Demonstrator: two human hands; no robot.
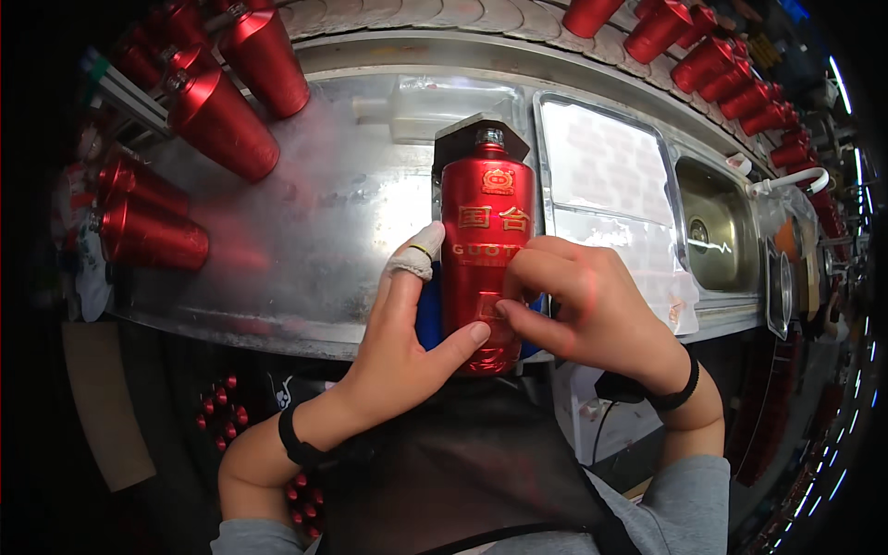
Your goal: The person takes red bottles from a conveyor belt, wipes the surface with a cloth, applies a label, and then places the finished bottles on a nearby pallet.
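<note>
A glossy red bottle (488, 194) with gold raised markings lies in front of me, its clear-topped neck pointing away. Behind its neck shows a dark angular plate (453, 145), and blue pieces (429, 316) show beside its lower part. My left hand (400, 319) holds the bottle's left side, thumb on its front; a white wrap and a thin yellow band cover the index finger. Over the lower right front, my right hand (592, 301) has curled fingers, with the thumb tip at a small square label (487, 307). What its fingertips pinch, if anything, is hidden.
The bottle lies over a wet metal worktop (324, 231). Several red bottles (222, 125) stand at the left. To the right are a framed pale sheet (606, 153) and a metal sink (735, 261) with a white tap (800, 178). A slatted conveyor (407, 17) curves along the back.
</note>
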